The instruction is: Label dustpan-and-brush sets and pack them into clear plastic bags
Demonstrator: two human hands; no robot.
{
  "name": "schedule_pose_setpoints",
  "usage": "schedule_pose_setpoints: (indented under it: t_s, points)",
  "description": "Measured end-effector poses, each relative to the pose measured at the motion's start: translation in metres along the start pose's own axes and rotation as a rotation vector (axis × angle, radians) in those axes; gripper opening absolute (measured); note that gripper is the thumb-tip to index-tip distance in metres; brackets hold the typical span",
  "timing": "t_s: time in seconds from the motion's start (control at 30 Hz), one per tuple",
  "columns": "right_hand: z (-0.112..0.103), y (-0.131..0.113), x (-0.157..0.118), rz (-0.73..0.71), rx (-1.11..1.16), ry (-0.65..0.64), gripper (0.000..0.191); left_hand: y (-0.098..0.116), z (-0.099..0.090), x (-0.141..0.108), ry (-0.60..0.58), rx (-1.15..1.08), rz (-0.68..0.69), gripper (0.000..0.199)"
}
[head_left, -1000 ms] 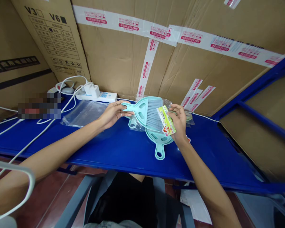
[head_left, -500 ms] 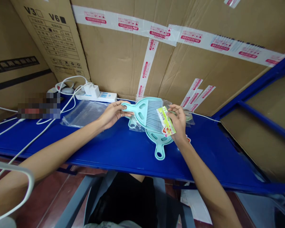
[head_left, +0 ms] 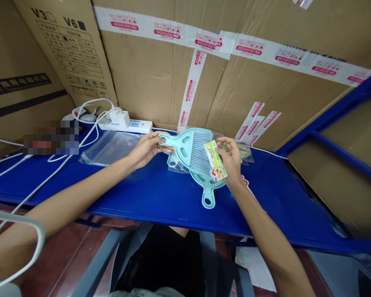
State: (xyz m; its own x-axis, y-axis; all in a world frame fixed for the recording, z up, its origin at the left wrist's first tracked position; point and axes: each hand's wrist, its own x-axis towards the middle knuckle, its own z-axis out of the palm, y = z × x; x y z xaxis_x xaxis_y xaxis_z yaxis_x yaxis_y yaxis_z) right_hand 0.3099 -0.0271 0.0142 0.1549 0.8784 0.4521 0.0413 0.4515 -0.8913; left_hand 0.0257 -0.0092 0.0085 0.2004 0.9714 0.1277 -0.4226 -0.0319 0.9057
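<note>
Held above the blue table is a mint-green brush and dustpan set (head_left: 184, 150), the brush with grey bristles lying in the pan. My left hand (head_left: 148, 149) pinches its handle. In my right hand (head_left: 230, 161) is a yellow-green and white printed label card (head_left: 215, 160), at the bristle end of the set; the fingers partly hide its edge. A second mint-green brush and dustpan set (head_left: 208, 194) lies below on the table, handle toward me. Behind the held set, part of another mint-green handle (head_left: 173, 161) shows in clear plastic.
Clear plastic bags (head_left: 111, 147) lie on the blue table (head_left: 136, 194) at left, near a white power strip (head_left: 140, 125) and white cables. Large cardboard boxes (head_left: 154, 74) stand along the back. A blue metal frame (head_left: 336, 152) rises on the right.
The label card in my right hand has tilted and shifted slightly down. The left hand keeps its hold on the brush and dustpan set, almost unmoved.
</note>
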Motion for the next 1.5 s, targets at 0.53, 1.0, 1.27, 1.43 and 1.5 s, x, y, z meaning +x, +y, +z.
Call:
schedule_pose_setpoints:
  t_s: [0.53,1.0,1.27,1.43,1.5]
  points:
    - [0.0011,-0.001,-0.0013,0.017,0.006,0.001,0.026,-0.0012,0.001,-0.0004,-0.002,0.0,-0.01,0.023]
    - [0.0009,0.002,-0.0015,-0.001,-0.029,-0.016,0.024,-0.0018,0.0005,-0.0002,0.0,0.002,-0.013,0.022]
    - [0.0016,0.0021,-0.0028,0.018,-0.035,-0.028,0.022,-0.0017,0.0009,-0.0003,-0.002,0.013,-0.009,0.022]
    - [0.0026,0.0015,-0.0039,0.018,-0.025,-0.029,0.021,-0.0018,0.0015,-0.0009,-0.006,0.015,-0.011,0.022]
    - [0.0024,0.0018,-0.0039,0.014,-0.034,-0.033,0.021,-0.002,0.0013,-0.0009,-0.005,0.015,-0.012,0.022]
